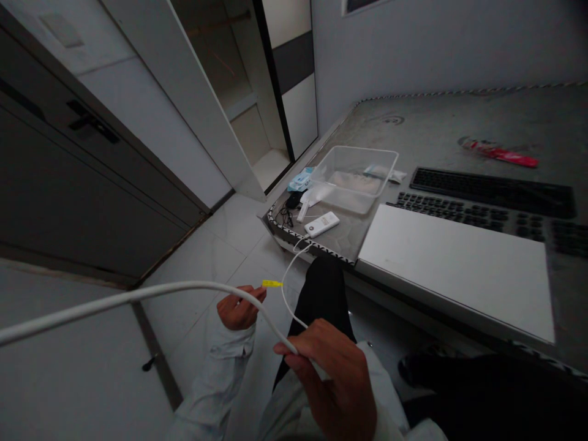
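A white cable (193, 285) runs in from the left edge and arches across to my right hand (337, 373). That hand is closed, with thumb and index finger pinching the cable. Beyond it a thinner-looking stretch of white cable (285, 269) curves up to a white power bank (322, 225) on the bed-like surface. A small yellow tag (272, 283) sticks out sideways from this stretch. My left hand (241, 306) is lower left of the tag, its fingers closed at the tag's free end. Part of the left hand lies behind the arching cable.
On the grey surface (436, 128) stand a clear plastic bin (356, 177), a white flat box (459, 269), black keyboards (491, 190) and a red packet (500, 150). A blue packet (301, 179) lies near the corner. A door and an open wardrobe (239, 92) flank the left.
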Motion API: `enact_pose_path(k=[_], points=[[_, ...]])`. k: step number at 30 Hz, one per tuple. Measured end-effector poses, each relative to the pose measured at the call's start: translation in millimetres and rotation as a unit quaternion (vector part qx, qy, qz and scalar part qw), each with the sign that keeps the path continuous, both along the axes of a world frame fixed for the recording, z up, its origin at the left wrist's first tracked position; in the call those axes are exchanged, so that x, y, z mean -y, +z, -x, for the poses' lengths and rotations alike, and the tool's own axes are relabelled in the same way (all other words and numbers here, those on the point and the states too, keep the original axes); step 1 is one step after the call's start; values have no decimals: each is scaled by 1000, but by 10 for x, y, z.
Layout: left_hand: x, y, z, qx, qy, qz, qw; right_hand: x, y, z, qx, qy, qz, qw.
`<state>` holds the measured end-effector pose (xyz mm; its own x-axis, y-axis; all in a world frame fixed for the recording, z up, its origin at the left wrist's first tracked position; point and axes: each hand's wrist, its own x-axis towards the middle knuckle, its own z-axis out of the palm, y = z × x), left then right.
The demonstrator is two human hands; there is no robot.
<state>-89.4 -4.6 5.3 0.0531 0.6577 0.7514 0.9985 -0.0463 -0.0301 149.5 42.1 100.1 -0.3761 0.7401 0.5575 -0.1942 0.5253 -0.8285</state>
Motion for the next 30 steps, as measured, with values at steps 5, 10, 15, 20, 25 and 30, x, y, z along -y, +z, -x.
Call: enact_pose_path(k=[5, 10, 15, 20, 25, 30], points=[[-7, -7, 6, -4, -4, -4, 1000, 14, 0, 8, -10, -1, 9, 1000], [0, -41, 38, -18, -8, -2, 1000, 11, -8, 6, -3, -4, 6, 1000], [4, -49, 47, 3, -3, 9, 1000, 13, -12, 10, -1, -6, 7, 1000], [13, -24, 13, 3, -1, 8, 1000, 11, -4, 9, -3, -5, 8, 1000], [-9, -33, 41, -5, -25, -10, 1000, 6, 5, 4, -6, -1, 3, 1000], [-24, -40, 34, -12, -24, -22, 999, 9, 8, 5, -3, -2, 11, 1000]])
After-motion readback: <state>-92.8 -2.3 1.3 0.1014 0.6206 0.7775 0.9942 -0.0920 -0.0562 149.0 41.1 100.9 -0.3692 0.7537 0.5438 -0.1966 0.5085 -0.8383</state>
